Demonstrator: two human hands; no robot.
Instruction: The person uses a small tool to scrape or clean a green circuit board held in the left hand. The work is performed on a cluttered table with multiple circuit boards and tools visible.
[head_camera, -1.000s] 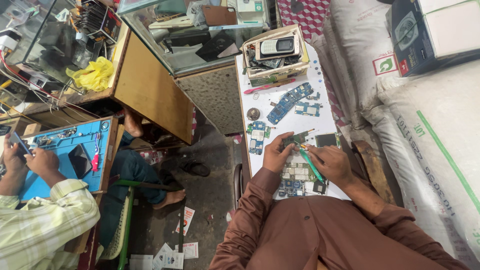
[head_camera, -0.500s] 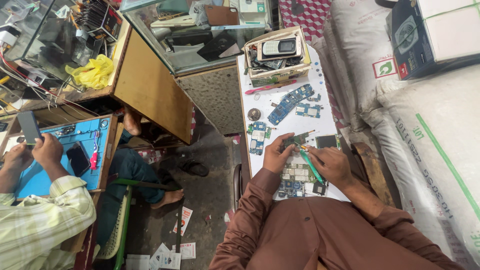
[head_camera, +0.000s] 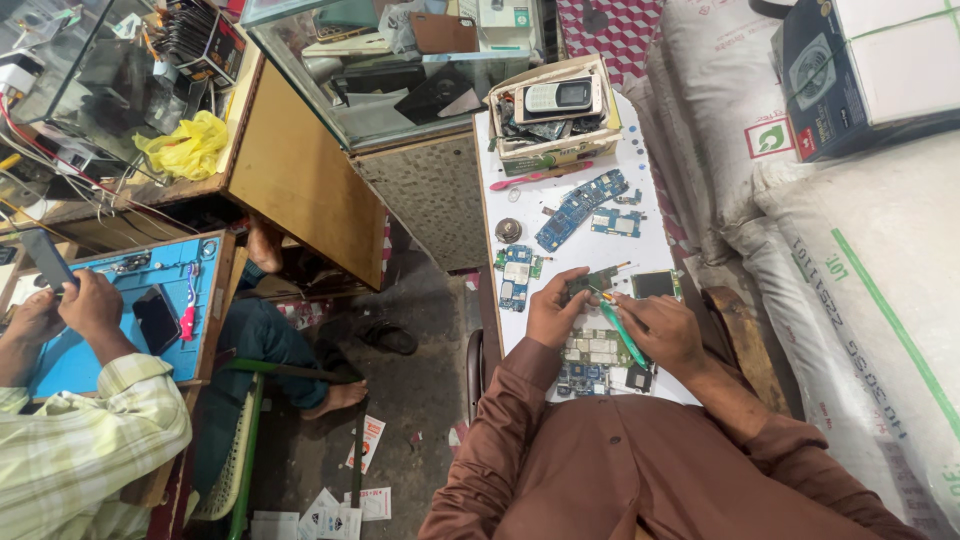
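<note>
Left hand (head_camera: 556, 310) is closing its fingers on a small green board (head_camera: 590, 283), pinning it at the near middle of the white table (head_camera: 640, 160); right hand (head_camera: 655, 330) is gripping a green tool (head_camera: 622, 333), whose tip is touching the board's near edge; both brown sleeves are reaching in from below. Just under the hands a larger board (head_camera: 592, 352) is lying flat; a small dark screen (head_camera: 655, 284) is sitting just right of the held board. To the left two blue boards (head_camera: 516, 276) are lying near the table's edge, with a round metal part (head_camera: 509, 230) beyond them; farther out a long blue board (head_camera: 578, 208) is lying at a slant, a pink toothbrush (head_camera: 535, 177) past it. At the far end a cardboard box (head_camera: 556, 120) is holding a keypad phone (head_camera: 558, 97). Well apart, at far left, another person in a striped shirt is holding a phone (head_camera: 45, 258) over a blue mat (head_camera: 100, 310).
</note>
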